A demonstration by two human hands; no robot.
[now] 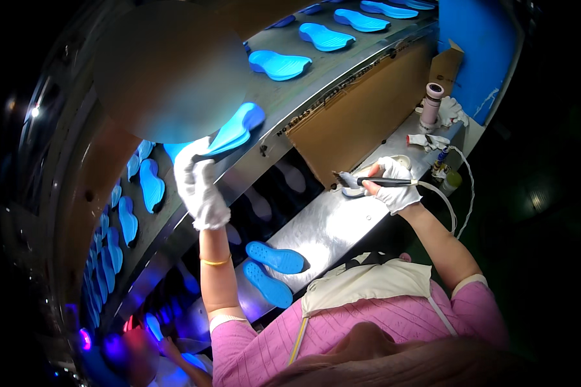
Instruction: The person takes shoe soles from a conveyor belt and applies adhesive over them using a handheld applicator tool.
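Currently, the left hand (200, 190) grips a blue sole (237, 131) left of centre; the right hand (395, 187) holds a brush (382, 181) right of centre.

A single line of dark printed capital letters (290, 124) runs along the lower edge of the conveyor's metal rail (248, 161). It follows the rail's slant, climbing toward the upper right, just above the top edge of the brown cardboard panel (355, 122). The letters nearest the camera, at the lower left end, are crisp and legible, in plain block form; farther along they grow small and crowd together, too small to make out surely. Lower on the same rail, apart from that line, stands a small dark mark (263, 150), its shape unclear. The open cardboard box (442, 68) bears tiny dark marks, unreadable.
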